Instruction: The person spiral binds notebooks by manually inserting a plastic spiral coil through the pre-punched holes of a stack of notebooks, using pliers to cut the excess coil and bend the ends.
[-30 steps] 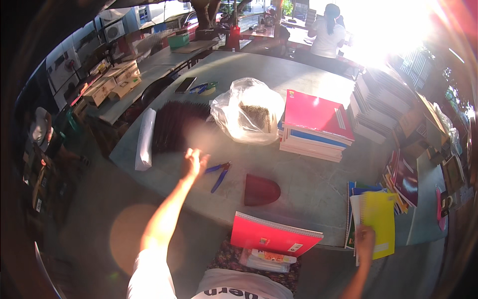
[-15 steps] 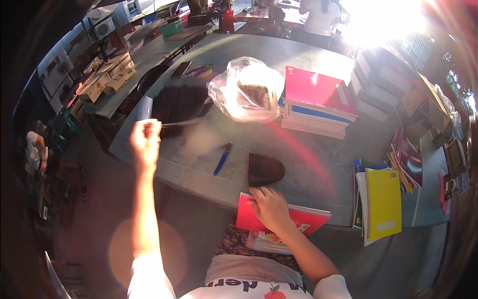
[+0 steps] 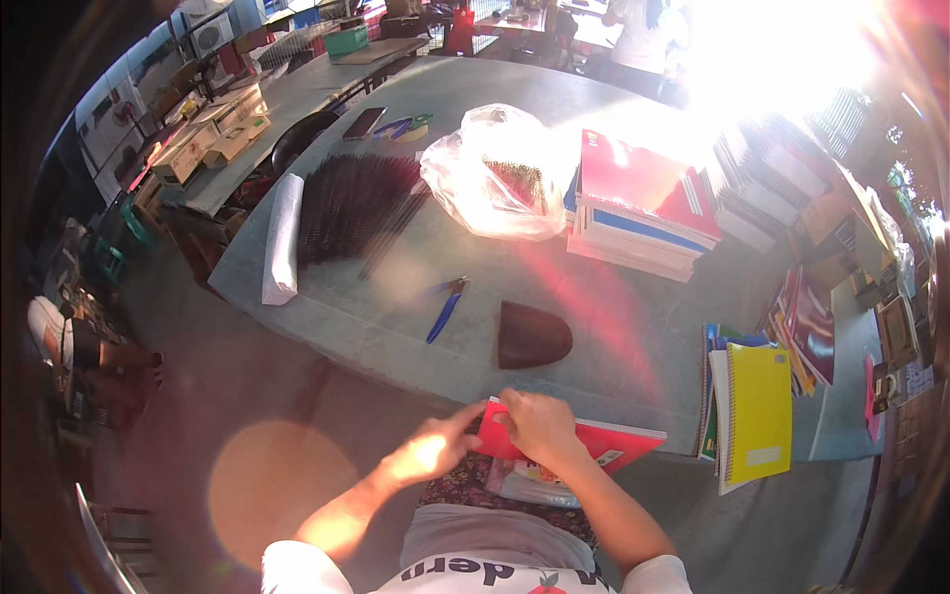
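Now has left hand [image 3: 433, 450] back from the black coils [image 3: 351, 203], half-curled at the left corner of the red notebook [image 3: 618, 442] by the table's [image 3: 341, 332] near edge; cannot tell if holding a coil. Keeps right hand [image 3: 541, 428] clamped over its top, suggesting two-handed work there.

Smooth red notebook [image 3: 612, 442], glossy plastic bag [image 3: 465, 188]

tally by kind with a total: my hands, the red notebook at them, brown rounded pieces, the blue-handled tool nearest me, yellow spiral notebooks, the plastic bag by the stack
Left hand and right hand: 2
Red notebook: 1
Brown rounded piece: 1
Blue-handled tool: 1
Yellow spiral notebook: 1
Plastic bag: 1
Total: 7
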The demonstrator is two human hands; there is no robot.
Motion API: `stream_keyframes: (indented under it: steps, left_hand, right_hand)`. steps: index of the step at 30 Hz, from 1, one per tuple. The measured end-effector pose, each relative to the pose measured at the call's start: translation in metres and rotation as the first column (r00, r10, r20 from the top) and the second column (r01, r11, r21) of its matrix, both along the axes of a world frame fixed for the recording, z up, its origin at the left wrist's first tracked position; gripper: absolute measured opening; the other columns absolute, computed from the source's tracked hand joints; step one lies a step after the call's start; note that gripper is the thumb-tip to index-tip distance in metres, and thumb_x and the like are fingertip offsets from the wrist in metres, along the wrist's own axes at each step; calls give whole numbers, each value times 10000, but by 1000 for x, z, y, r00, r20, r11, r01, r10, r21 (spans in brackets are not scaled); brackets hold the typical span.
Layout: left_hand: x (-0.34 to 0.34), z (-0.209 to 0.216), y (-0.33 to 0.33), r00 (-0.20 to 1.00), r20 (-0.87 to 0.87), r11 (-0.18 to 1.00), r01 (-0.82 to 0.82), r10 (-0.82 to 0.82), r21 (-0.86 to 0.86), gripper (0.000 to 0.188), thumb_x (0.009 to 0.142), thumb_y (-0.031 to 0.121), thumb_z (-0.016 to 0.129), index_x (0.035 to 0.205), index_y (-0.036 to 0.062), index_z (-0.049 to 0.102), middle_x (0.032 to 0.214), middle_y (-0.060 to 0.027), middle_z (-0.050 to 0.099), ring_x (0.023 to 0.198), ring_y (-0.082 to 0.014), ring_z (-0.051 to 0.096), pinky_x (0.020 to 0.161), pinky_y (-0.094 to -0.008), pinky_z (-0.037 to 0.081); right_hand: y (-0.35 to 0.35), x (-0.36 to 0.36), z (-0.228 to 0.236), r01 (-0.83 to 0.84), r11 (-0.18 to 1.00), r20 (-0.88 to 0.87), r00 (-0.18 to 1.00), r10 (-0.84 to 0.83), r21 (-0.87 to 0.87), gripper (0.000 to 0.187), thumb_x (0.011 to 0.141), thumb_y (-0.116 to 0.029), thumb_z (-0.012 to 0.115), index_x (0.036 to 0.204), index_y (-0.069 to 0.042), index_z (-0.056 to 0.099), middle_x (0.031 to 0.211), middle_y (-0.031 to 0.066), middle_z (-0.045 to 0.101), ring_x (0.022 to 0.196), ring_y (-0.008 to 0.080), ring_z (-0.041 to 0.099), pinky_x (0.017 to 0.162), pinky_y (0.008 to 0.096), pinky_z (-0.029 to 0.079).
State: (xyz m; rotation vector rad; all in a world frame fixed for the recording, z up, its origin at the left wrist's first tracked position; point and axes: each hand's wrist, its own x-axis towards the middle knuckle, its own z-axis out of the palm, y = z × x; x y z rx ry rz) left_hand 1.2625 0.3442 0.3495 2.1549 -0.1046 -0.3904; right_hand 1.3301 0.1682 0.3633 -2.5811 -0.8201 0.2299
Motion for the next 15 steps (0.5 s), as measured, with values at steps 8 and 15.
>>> stream_keyframes:
  steps: [8, 15]
  left_hand:
    - [9, 7, -1, 887, 406, 975, -214, 221, -65, 216, 845, 135, 623, 1023, 15, 648, 856, -141, 674, 723, -211, 657, 646, -305, 511]
    - [13, 4, -17, 803, 519, 952, -298, 293, -77, 146, 794, 85, 673, 913, 5, 643, 839, -166, 656, 708, -286, 647, 621, -327, 512]
  right_hand:
    - [-4, 6, -4, 87, 939, -84, 995, -62, 334, 159, 815, -177, 604, 935, -77, 631, 801, 118, 656, 743, 315, 632, 633, 413, 496]
    - [-6, 14, 8, 125, 916, -293, 956, -9, 380, 191, 834, -114, 552, 971, -55, 671, 862, 137, 671, 787, 310, 649, 702, 370, 510]
